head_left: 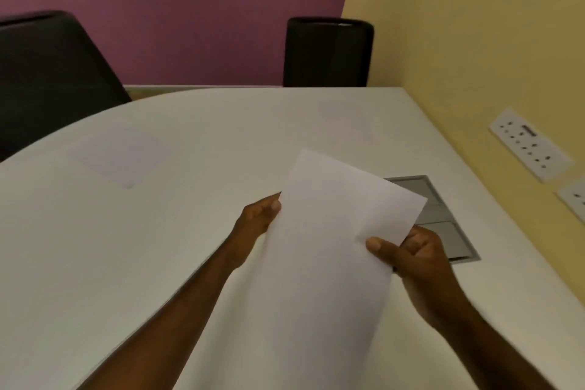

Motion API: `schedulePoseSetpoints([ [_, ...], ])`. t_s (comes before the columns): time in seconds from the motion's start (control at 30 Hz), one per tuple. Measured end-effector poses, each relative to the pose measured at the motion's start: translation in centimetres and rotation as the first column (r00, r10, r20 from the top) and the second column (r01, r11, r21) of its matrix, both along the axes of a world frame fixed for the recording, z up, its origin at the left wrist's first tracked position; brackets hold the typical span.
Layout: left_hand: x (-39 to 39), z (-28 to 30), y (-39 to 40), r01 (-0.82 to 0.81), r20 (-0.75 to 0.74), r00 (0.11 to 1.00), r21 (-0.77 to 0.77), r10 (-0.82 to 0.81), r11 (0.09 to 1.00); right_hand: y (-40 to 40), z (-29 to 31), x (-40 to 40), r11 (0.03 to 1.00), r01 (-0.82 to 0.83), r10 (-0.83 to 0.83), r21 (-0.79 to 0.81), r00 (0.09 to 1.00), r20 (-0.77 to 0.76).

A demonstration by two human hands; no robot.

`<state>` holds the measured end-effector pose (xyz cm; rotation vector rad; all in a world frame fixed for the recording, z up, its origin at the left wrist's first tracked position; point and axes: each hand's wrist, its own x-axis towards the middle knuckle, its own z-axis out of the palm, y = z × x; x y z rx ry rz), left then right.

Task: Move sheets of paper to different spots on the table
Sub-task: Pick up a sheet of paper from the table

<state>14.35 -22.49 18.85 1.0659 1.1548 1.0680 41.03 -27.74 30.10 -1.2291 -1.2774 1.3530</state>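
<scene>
While a sheet of paper point(329, 250) is lifted above the white table point(95, 247), left hand point(259, 215) pinching its left edge, right hand point(411, 260) gripping its right edge, another sheet point(122, 157) flat far left, grey floor-box cover point(443, 225) behind.

Both hands, left hand point(261, 214) and right hand point(414, 258), pinch one sheet point(329, 250) above the table point(95, 247); another sheet point(122, 153) lies flat far left.

The sheet of paper point(332, 250) is looking matt and smooth. The table point(126, 247) is showing a smooth off-white finish with a faint sheen. Its inset hatch point(443, 231) is appearing as matt grey plastic or metal.
</scene>
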Motion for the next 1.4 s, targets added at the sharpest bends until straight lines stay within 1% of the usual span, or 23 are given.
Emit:
schedulePoseSetpoints([
  [0.1,5.2,4.8,-2.7,0.176,0.012,0.984,0.052,-0.177,0.983,-3.2,5.0,5.6,1.0,0.029,-0.029,-0.003,0.999,0.046],
  [0.13,7.0,6.2,-3.8,0.205,0.033,0.978,0.066,-0.208,0.976,-4.3,6.3,7.5,0.999,0.042,-0.042,0.0,0.995,0.087],
  [0.23,12.0,9.0,-7.2,0.221,0.092,0.97,0.049,-0.224,0.974,-7.6,9.0,13.4,0.995,0.104,-0.102,-0.005,0.98,0.172],
  [0.3,15.6,9.7,-9.3,0.249,0.054,0.967,0.041,-0.25,0.968,-9.5,9.5,17.5,0.987,0.16,-0.15,-0.025,0.962,0.227],
  [0.4,21.2,9.5,-12.3,0.261,-0.041,0.964,-0.017,-0.262,0.965,-11.3,8.5,22.9,0.972,0.233,-0.207,-0.037,0.92,0.334],
  [0.5,26.1,7.3,-15.0,0.257,-0.102,0.958,-0.104,-0.267,0.961,-12.2,5.8,27.2,0.949,0.31,-0.262,-0.058,0.878,0.402],
  [0.6,30.0,4.0,-17.2,0.262,-0.139,0.944,-0.237,-0.3,0.935,-12.6,1.1,31.0,0.923,0.376,-0.31,-0.086,0.855,0.416],
  [0.67,32.1,1.7,-18.3,0.245,-0.166,0.938,-0.305,-0.305,0.92,-12.8,-2.2,33.1,0.917,0.389,-0.315,-0.093,0.846,0.43],
  [0.77,34.6,-1.5,-19.7,0.206,-0.211,0.933,-0.353,-0.293,0.913,-13.1,-7.1,35.4,0.906,0.405,-0.285,-0.122,0.797,0.532],
  [0.9,36.7,-6.7,-20.5,0.157,-0.301,0.907,-0.408,-0.295,0.9,-13.3,-14.0,37.5,0.889,0.426,-0.256,-0.167,0.766,0.59],
  [1.0,37.9,-9.8,-20.9,0.116,-0.397,0.868,-0.419,-0.297,0.9,-12.9,-18.8,38.0,0.889,0.425,-0.236,-0.17,0.744,0.625],
  [1.1,38.6,-11.8,-21.0,0.069,-0.505,0.818,-0.39,-0.276,0.918,-12.5,-22.4,38.2,0.889,0.427,-0.225,-0.165,0.721,0.656],
  [1.2,38.8,-13.1,-20.8,0.032,-0.576,0.78,-0.355,-0.246,0.934,-12.1,-24.4,38.1,0.898,0.414,-0.215,-0.146,0.704,0.677],
  [1.4,38.4,-14.4,-21.0,0.003,-0.675,0.705,-0.303,-0.217,0.953,-11.9,-26.4,37.7,0.916,0.39,-0.21,-0.096,0.669,0.713],
])
